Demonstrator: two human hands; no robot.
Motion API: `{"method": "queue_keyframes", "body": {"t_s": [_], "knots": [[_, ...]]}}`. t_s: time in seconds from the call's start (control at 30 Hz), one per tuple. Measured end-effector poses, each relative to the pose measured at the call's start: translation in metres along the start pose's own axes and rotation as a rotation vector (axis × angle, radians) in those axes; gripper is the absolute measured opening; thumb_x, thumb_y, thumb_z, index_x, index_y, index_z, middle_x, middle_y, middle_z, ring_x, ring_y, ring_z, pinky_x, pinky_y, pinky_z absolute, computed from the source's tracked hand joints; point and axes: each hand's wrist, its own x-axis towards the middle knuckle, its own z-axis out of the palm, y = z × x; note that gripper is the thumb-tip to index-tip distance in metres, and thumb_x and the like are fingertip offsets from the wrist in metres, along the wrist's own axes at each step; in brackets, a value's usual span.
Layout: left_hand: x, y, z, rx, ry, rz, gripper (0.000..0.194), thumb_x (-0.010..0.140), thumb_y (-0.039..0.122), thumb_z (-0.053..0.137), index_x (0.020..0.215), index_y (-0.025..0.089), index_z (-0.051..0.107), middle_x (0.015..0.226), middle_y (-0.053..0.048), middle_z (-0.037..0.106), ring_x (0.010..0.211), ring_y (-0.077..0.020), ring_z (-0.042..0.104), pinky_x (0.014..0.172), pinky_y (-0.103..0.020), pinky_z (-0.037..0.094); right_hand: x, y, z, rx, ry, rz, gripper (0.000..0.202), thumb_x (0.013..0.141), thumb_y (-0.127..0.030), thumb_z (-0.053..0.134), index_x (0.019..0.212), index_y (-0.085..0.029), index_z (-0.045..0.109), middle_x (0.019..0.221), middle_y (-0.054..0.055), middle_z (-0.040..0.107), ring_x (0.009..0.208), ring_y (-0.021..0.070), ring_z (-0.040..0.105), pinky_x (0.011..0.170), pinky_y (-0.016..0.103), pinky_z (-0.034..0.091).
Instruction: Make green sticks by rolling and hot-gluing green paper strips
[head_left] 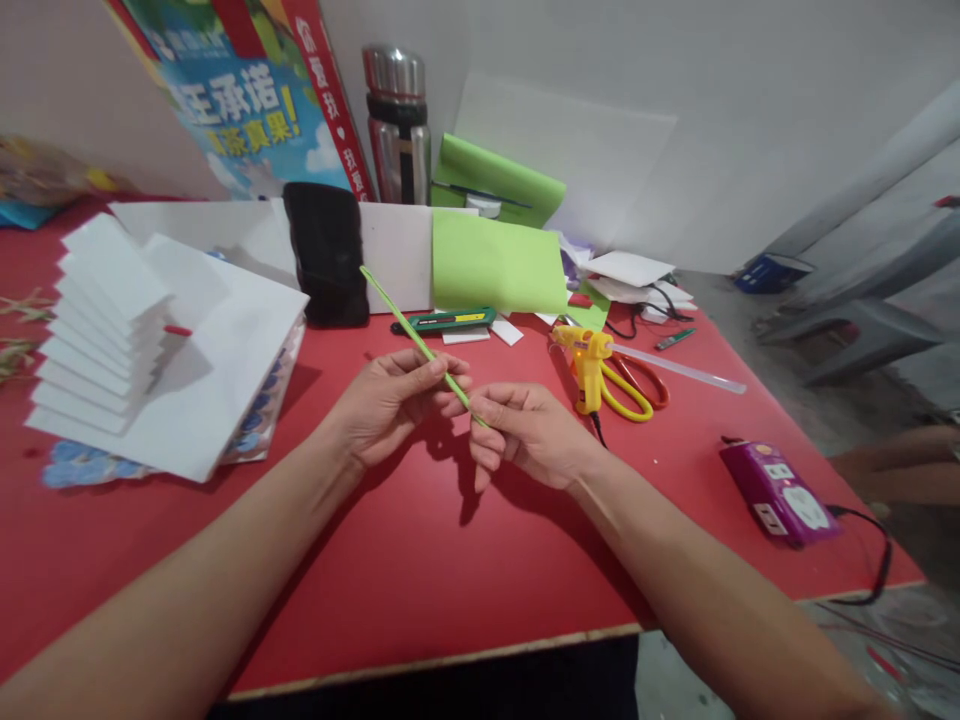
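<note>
A thin light-green paper strip (pixel 401 318), narrow like a rolled stick, slants between my hands above the red table (pixel 420 590). My left hand (pixel 394 400) pinches it near the middle, thumb on top. At its lower right end my right hand (pixel 521 430) grips it between thumb and fingers. The strip's upper end points free toward the back left. Just behind the hands lies a green and yellow utility knife (pixel 450 320), touched by neither hand. A sheet of light-green paper (pixel 499 262) rests behind the knife.
On the left, a folded white paper staircase (pixel 97 340) stands on white sheets. Behind are a black phone-like object (pixel 326 255) and a steel flask (pixel 397 130). To the right lie a yellow glue gun (pixel 589 365), scissors (pixel 630 390) and a purple power box (pixel 776 490) with a cord.
</note>
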Motion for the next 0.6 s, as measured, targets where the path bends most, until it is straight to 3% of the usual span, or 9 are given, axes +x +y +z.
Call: {"method": "queue_keyframes", "body": {"t_s": [0.13,0.27,0.4,0.6], "knots": [[-0.0007,-0.0010,-0.0028,0.026,-0.056,0.037,0.026,0.062,0.020,0.095,0.081,0.010,0.081,0.076,-0.007,0.075,0.052,-0.0056,0.055,0.054,-0.020,0.048,-0.0012,-0.0027,-0.0002,0.050,-0.058,0.007,0.036,0.086,-0.045,0.082,0.103,-0.015,0.073,0.059,-0.009,0.047,0.053,0.0087,0.051,0.053,0.029,0.064],[-0.0003,0.0000,-0.0044,0.107,-0.028,0.066,0.022,0.063,0.020,0.094,0.078,0.012,0.081,0.068,-0.005,0.072,0.048,-0.0040,0.047,0.053,-0.021,0.044,-0.0007,-0.0016,-0.0024,-0.066,-0.016,0.024,0.036,0.085,-0.049,0.081,0.099,-0.017,0.071,0.058,-0.009,0.052,0.053,0.0106,0.057,0.056,0.033,0.065],[0.0001,0.0000,-0.0028,0.205,0.017,0.069,0.022,0.061,0.022,0.094,0.074,0.011,0.081,0.075,-0.008,0.077,0.048,-0.0042,0.047,0.050,-0.021,0.041,-0.0011,0.0002,-0.0015,-0.360,0.078,-0.013,0.034,0.091,-0.052,0.072,0.088,-0.018,0.066,0.058,-0.006,0.058,0.052,0.0144,0.065,0.058,0.033,0.061],[0.0030,-0.0091,-0.0043,0.254,0.070,0.051,0.024,0.060,0.027,0.095,0.071,0.013,0.079,0.072,-0.008,0.076,0.046,-0.0049,0.046,0.045,-0.021,0.035,-0.0050,0.0024,0.0061,-0.958,0.209,-0.132,0.041,0.105,-0.037,0.049,0.068,-0.021,0.057,0.057,-0.001,0.065,0.059,0.0129,0.065,0.066,0.026,0.047]]}}
